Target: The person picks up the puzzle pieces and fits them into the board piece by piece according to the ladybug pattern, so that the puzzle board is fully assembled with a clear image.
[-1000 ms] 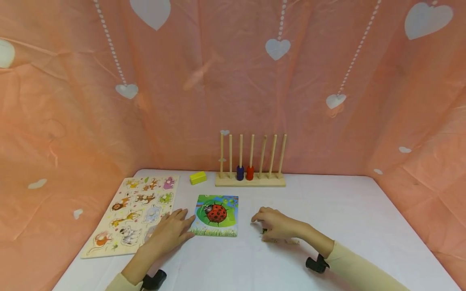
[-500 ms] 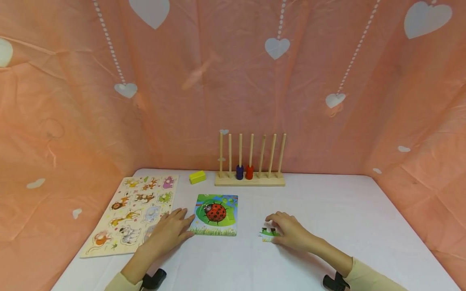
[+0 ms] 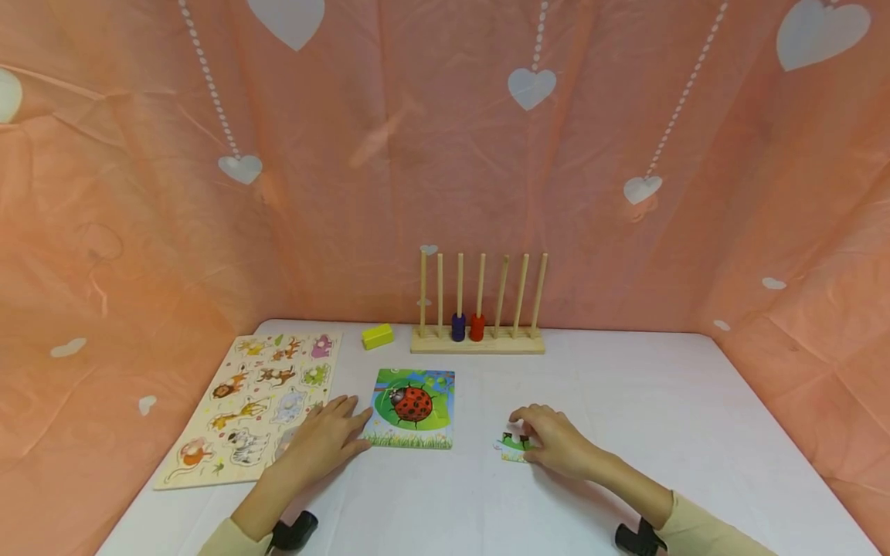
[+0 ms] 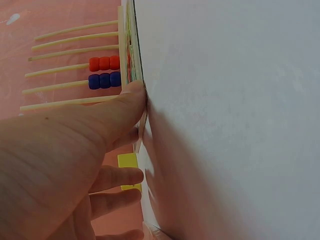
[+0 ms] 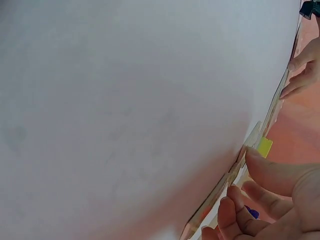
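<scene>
My left hand [image 3: 323,444] lies at the left edge of a square ladybug puzzle [image 3: 412,409], fingers extended, with the thumb and a fingertip touching its side. In the left wrist view its thumb [image 4: 132,95] presses the puzzle's edge. My right hand [image 3: 559,444] is low over the white table, fingers curved. Its thumb meets a small green jigsaw piece [image 3: 513,448] with dark shapes along its upper edge. The hand hides whatever lies to the right of that piece. In the right wrist view, thumb and fingertips are apart; whether they pinch a piece is unclear.
A wooden animal puzzle board [image 3: 260,401] lies on the left, partly under the left forearm. Farther back are a yellow block [image 3: 378,337] and a wooden peg rack [image 3: 480,346] bearing blue beads [image 3: 458,327] and red beads [image 3: 477,327]. An orange cloth [image 3: 445,154] surrounds the table.
From one second to half a second ago, my right hand shifted right, uncovering the green jigsaw piece; it has stayed nearly still since. My left hand and the ladybug puzzle have not moved.
</scene>
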Demonstrator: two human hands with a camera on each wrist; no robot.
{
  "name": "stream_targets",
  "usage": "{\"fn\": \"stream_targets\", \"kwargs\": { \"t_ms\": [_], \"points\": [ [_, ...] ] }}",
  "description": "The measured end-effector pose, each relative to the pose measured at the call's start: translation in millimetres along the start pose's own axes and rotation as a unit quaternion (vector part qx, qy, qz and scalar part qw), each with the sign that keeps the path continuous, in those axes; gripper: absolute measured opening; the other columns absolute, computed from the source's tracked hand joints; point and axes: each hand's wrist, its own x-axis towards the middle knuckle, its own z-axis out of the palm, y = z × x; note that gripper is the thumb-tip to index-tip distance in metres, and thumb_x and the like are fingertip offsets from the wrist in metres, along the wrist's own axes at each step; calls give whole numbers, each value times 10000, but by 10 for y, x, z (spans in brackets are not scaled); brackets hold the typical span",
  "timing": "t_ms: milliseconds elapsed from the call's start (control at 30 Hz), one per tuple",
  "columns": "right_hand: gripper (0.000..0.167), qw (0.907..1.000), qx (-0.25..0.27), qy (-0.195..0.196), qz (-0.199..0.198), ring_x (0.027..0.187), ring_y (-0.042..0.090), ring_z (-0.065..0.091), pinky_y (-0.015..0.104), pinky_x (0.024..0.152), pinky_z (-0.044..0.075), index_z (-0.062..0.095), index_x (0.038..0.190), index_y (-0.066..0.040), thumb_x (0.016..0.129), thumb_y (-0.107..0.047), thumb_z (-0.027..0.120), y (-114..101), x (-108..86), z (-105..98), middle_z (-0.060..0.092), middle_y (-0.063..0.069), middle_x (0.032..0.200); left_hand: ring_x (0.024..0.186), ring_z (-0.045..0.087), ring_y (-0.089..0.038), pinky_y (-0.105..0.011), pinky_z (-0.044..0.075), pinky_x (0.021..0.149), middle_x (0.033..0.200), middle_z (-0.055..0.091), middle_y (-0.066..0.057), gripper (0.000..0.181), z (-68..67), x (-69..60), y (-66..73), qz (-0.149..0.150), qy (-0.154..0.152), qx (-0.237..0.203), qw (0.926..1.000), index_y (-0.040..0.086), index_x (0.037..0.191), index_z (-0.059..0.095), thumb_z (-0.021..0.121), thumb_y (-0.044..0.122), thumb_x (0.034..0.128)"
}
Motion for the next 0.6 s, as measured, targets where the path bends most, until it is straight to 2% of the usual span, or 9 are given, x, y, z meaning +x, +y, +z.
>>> {"fn": "stream_targets", "kwargs": {
  "t_ms": [267,467,600],
  "points": [
    [405,9995,-292,-108,-56,847,124,482,297,723,356,646,1136,-38,778,-81,830,14,20,32,545,-47,895,1296,473,-455,-695,367,1012,1375,548,-265,492,1,0,-5,-13,-48,25,10000,60,1308,657,711,346,912],
    [445,9996,-213,-182,48,852,132,482,306,725,355,640,1147,-58,751,-54,844,-9,30,37,542,-43,912,1296,474,-453,-692,366,1016,1376,548,-263,491,3,5,-11,2,-43,64,10000,61,1308,657,707,349,914],
    [419,9993,-340,-179,13,828,113,464,293,705,332,657,1108,-74,738,-53,854,-12,36,34,515,-58,886,1292,477,-455,-696,371,1009,1371,550,-267,491,4,-1,-10,9,-36,45,10000,57,1305,659,710,348,911]
  ]
}}
